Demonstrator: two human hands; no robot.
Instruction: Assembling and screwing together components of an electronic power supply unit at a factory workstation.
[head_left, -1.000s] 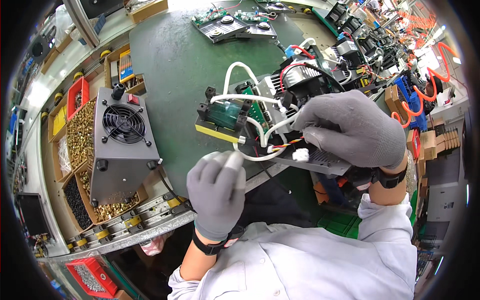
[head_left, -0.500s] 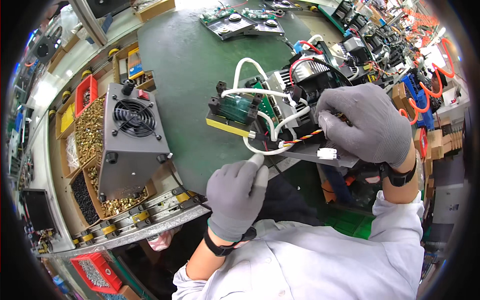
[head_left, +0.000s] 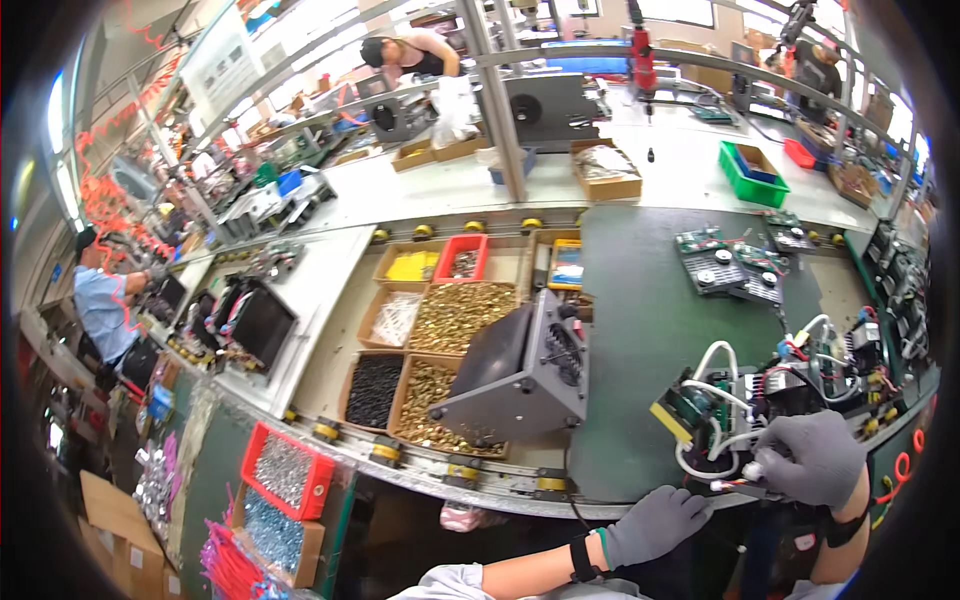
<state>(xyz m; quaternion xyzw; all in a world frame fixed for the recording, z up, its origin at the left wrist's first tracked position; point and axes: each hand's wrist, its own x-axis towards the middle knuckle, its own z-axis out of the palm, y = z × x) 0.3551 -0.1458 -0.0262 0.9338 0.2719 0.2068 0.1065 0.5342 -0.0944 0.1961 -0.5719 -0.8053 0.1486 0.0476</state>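
Observation:
My right hand (head_left: 815, 460), in a grey glove, is at the near edge of an open electronic assembly (head_left: 760, 395). Its fingers are curled, with a small white connector (head_left: 752, 470) at the tips. Thick white cables (head_left: 715, 350) loop up from the assembly. A yellow-edged block (head_left: 670, 422) forms its left end. Short coloured wires (head_left: 735, 485) lie just below the connector. My left hand (head_left: 655, 525), also gloved, is stretched out by the near edge of the green mat (head_left: 640, 400), its fingers extended and holding nothing I can see.
Left of the mat stands a grey metal housing with a fan (head_left: 530, 375), beside trays of brass fasteners (head_left: 465, 315). Fan-and-board units (head_left: 715, 270) lie at the mat's far side. A roller rail (head_left: 460, 470) runs along the front. A person (head_left: 410, 55) works beyond the far bench.
The view has swung left and up, so the assembly now appears at the lower right. My left hand has come away from the white cable. My right hand stays at the assembly.

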